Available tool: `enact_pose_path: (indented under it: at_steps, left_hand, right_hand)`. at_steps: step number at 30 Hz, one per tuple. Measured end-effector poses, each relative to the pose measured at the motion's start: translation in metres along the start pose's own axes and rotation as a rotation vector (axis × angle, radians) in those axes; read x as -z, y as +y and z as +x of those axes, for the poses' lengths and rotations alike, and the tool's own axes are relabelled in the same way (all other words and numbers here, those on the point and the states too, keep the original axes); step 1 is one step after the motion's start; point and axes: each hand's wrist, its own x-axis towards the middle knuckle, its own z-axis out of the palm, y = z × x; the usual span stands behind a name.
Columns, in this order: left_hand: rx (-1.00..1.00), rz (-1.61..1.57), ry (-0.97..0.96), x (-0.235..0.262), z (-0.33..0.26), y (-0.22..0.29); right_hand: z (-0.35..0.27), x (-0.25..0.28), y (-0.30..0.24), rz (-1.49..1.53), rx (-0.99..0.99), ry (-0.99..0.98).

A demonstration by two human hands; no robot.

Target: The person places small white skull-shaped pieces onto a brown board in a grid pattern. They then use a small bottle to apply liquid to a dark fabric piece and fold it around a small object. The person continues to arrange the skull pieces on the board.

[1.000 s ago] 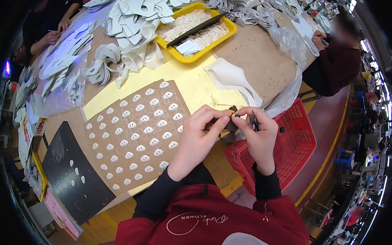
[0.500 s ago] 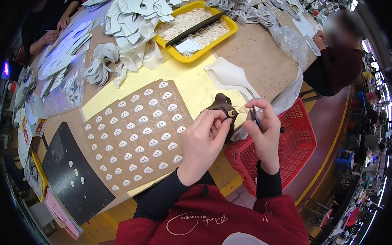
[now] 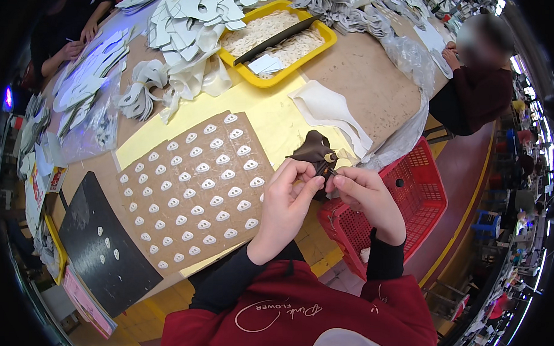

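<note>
My left hand is closed, pinching a soft dark brown piece like leather above the table's near edge. A small yellowish ring-shaped part shows on the brown piece. My right hand is closed too, its fingertips meeting the brown piece just beside the left fingers. A slim dark tool shows at the right fingertips, mostly hidden by them. To the left lies a brown board bearing rows of small white rounded-triangle pieces with holes.
A red plastic basket stands at the right, below the hands. Beyond are a white cut sheet and a yellow tray of small pale pieces. A black board is at left. Stacked grey-white cutouts lie behind. Two people sit across.
My right hand has turned and moved left and down, from apart to touching the brown piece. The brown piece has tilted, and the far white sheet has shifted slightly.
</note>
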Motion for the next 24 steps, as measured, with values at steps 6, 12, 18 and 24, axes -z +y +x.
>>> enact_pose_path:
  at_steps: [6,12,18,24]
  left_hand:
    - [0.023,-0.096,-0.008,0.001,-0.001,-0.011]
    - [0.048,-0.175,0.013,-0.002,-0.003,-0.007]
    - [0.012,0.088,-0.044,0.001,-0.005,-0.002]
    - [0.037,0.125,-0.079,0.002,-0.006,0.000]
  right_hand:
    - [0.000,0.002,0.001,-0.005,-0.001,-0.027]
    - [0.001,0.001,0.001,0.003,-0.001,-0.023]
    - [0.006,-0.009,-0.002,-0.015,0.004,0.067]
    - [0.011,-0.015,0.012,0.123,0.078,0.142]
